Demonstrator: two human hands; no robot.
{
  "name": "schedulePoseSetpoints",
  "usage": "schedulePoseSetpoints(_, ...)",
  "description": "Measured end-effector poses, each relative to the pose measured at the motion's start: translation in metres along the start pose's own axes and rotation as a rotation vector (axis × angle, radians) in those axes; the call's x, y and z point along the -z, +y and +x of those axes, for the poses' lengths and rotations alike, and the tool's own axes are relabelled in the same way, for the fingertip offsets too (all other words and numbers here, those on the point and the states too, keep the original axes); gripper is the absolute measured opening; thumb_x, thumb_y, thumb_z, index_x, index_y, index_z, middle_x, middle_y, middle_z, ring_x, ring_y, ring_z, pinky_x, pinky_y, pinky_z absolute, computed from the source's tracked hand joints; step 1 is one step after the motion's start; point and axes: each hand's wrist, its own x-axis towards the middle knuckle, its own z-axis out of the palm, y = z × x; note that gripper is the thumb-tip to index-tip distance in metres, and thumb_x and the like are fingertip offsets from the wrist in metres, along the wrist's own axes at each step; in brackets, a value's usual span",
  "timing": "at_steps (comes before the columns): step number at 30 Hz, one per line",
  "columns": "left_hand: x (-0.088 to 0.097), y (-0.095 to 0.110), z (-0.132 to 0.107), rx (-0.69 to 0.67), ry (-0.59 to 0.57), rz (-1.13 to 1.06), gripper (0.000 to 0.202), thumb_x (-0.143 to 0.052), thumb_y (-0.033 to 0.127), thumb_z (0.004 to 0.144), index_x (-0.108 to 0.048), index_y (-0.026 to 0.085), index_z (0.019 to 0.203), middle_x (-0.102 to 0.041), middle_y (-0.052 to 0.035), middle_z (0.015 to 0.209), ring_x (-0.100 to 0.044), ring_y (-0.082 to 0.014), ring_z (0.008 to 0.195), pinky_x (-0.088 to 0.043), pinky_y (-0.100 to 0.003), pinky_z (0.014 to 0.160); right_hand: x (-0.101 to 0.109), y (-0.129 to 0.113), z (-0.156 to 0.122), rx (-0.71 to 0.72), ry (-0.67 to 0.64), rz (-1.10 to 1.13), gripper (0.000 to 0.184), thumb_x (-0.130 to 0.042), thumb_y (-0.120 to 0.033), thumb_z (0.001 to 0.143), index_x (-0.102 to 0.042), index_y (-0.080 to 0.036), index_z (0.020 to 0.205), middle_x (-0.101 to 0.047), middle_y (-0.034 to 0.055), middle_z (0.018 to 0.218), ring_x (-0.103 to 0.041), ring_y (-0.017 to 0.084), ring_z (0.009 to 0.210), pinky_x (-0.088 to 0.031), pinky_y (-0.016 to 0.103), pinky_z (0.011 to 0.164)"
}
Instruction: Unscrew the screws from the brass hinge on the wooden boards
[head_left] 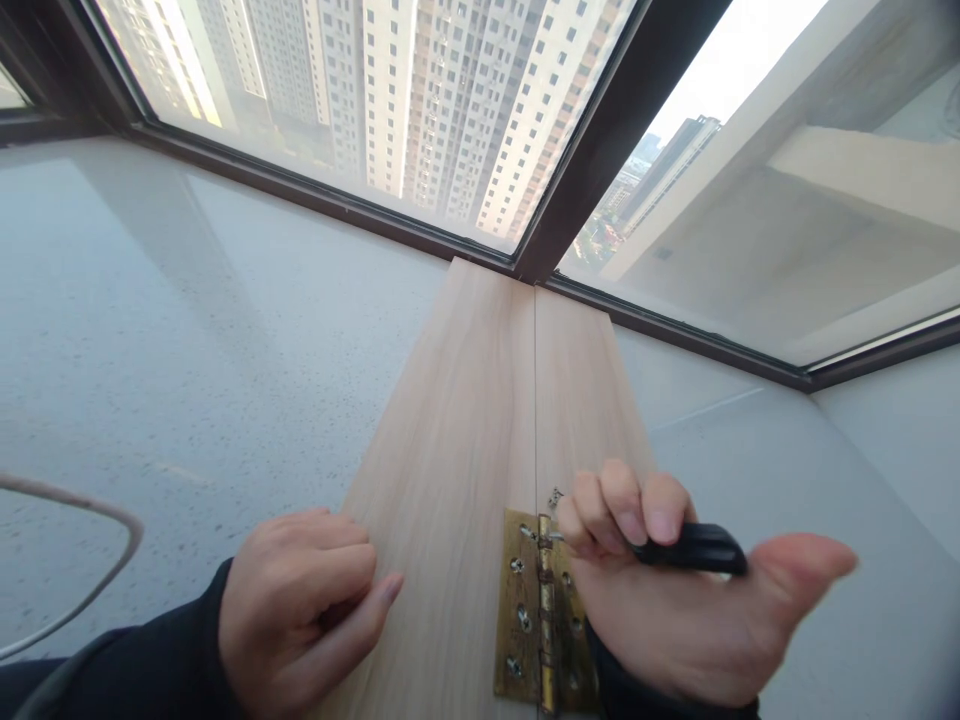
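My right hand (660, 590) is curled round a screwdriver (694, 550) with a black handle, its thumb sticking out to the right. A bit of its metal shaft shows left of the fingers, close to the top of a brass hinge (546, 610). Screws (523, 618) sit in the hinge's left leaf, some tilted; bare holes show in the right leaf, partly covered by my hand. A few loose screws (555, 497) lie just above the hinge. My left hand (307, 600) is closed in a loose fist over the board's left edge; its palm is hidden.
Two pale wooden boards (465, 400) lie side by side under the hinge, reaching the dark window frame (536, 240). They rest on a speckled white sill (225, 350). A white cable (112, 560) curves at the left. High-rise buildings stand outside the glass.
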Motion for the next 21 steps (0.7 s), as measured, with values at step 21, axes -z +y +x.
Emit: schedulePoseSetpoints(21,-0.001,-0.001,0.0,0.02,0.012,-0.032,0.038,-0.045,0.015,0.085,-0.028,0.016,0.051,-0.029,0.0051,0.05,-0.026,-0.0081,0.049,-0.023,-0.027,0.051,0.007,-0.012,-0.008,0.246,-0.559,-1.908,0.018,-0.044,-0.021,0.084,-0.052,-0.021,0.067,-0.058,0.0035,0.06,-0.056,0.02,0.05,-0.029,0.031,0.045)
